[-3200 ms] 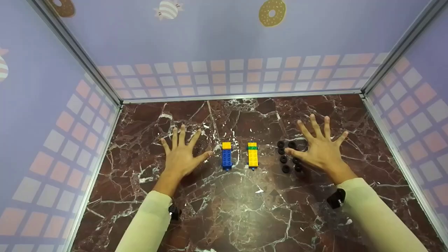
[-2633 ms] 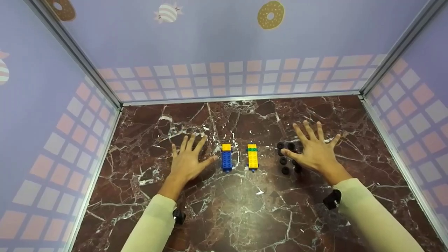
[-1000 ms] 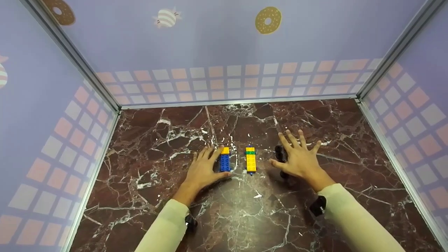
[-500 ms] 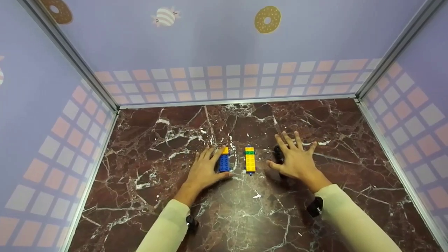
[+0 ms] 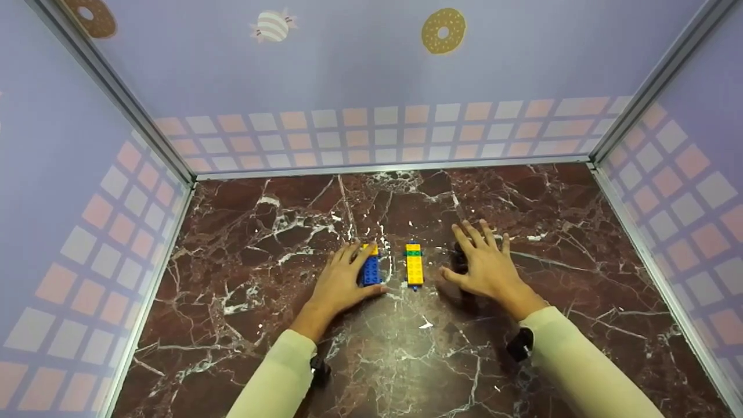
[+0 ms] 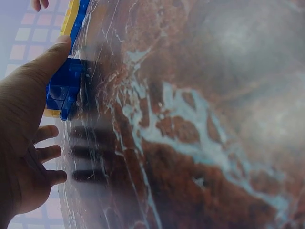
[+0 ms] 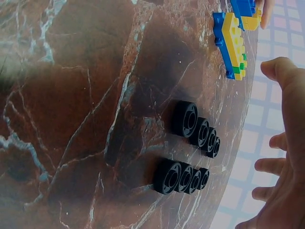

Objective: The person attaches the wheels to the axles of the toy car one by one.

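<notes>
My left hand (image 5: 336, 284) is spread around the left side of a blue toy-brick chassis (image 5: 371, 273) with a yellow block at its far end. The index finger reaches over the yellow end, and the thumb lies by the near end. From the left wrist view, the thumb passes in front of the blue chassis (image 6: 64, 86); whether it touches cannot be told. My right hand (image 5: 490, 270) hovers, fingers spread, over black toy wheels (image 5: 460, 258) that it mostly hides. Two rows of these wheels (image 7: 188, 119) show in the right wrist view, apart from the fingers.
Between the hands lies a yellow toy-brick chassis (image 5: 414, 270) with a green strip and blue base. Everything lies on a dark red marbled tabletop (image 5: 406, 371). Purple panels (image 5: 371, 69) with checked borders enclose the back and both sides.
Over the earlier frames both hands moved inward, the left hand reaching the blue chassis, the right covering the wheels. In the last half second the right hand shifted slightly left; the chassis stayed put.
</notes>
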A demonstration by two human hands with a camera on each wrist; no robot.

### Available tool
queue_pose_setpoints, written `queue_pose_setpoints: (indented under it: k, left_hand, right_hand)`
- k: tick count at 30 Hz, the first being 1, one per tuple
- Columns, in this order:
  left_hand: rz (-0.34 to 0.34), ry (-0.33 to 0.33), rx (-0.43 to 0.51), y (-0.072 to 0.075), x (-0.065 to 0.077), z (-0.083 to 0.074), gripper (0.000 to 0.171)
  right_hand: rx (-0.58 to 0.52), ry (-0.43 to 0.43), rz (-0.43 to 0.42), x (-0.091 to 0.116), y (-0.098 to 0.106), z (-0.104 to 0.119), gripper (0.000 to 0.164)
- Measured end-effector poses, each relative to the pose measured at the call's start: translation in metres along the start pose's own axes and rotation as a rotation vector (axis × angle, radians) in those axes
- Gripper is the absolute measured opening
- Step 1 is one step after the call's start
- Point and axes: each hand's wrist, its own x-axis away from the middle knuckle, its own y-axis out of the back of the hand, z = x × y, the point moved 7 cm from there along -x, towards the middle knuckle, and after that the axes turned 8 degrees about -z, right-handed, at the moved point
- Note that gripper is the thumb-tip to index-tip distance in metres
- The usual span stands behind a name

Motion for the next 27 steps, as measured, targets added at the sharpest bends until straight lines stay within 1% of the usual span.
queue_pose_setpoints:
  k: [4,16,23,27]
  left_hand:
    - [-0.001,-0.007,-0.003,0.0007,-0.0008,-0.0007,0.109]
    - [-0.023,-0.019,0.046,0.0017,-0.0016,-0.0014,0.101]
    - [-0.025,-0.001,0.064,0.0005,-0.0020,-0.0019,0.096]
    - [-0.039,0.001,0.075,0.0004,-0.0030,-0.0022,0.096]
  right_hand:
    - [-0.001,0.006,-0.009,-0.0007,0.0004,0.0010,0.106]
    - [-0.001,0.014,-0.015,-0.0003,-0.0006,0.0025,0.105]
    - [0.004,0.018,-0.019,0.0004,-0.0009,0.0015,0.106]
    - [-0.001,0.014,-0.021,0.0008,-0.0010,0.0002,0.105]
